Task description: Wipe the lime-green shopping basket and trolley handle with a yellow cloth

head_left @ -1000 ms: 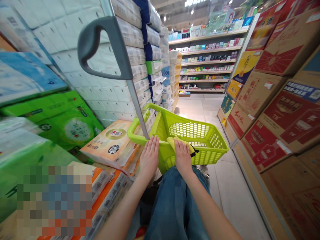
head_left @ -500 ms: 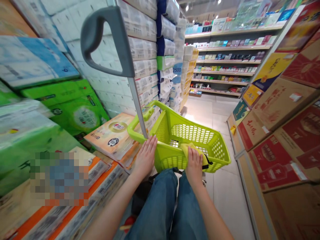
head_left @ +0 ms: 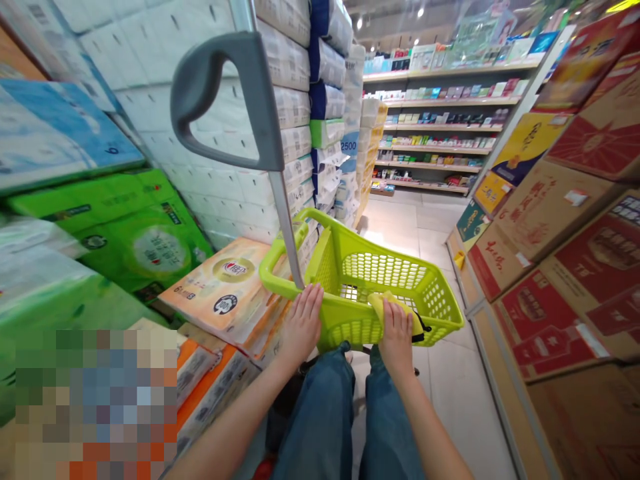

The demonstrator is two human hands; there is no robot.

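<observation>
A lime-green rolling shopping basket [head_left: 350,307] with perforated walls stands in front of my knees. From its left end rises a metal pole with a grey loop handle [head_left: 267,113]. My left hand [head_left: 304,317] grips the near rim close to the pole's foot, its fingers together over the edge and the thumb hidden. Further right along that rim, my right hand [head_left: 397,330] presses a yellow cloth [head_left: 413,320] with black trim against the basket, fingers closed over it. The basket's visible inside holds a divider panel.
Stacked tissue packs [head_left: 285,87] wall the left side, with an orange pack [head_left: 235,267] beside the basket and a green pack [head_left: 155,247] behind it. Red and brown cartons [head_left: 540,307] line the right. Shelves of small boxes [head_left: 440,127] stand ahead across the tiled floor [head_left: 445,380].
The view has shifted slightly, so the basket, pole handle and both hands appear a little lower and further right. Both hands keep their places on the rim and cloth.
</observation>
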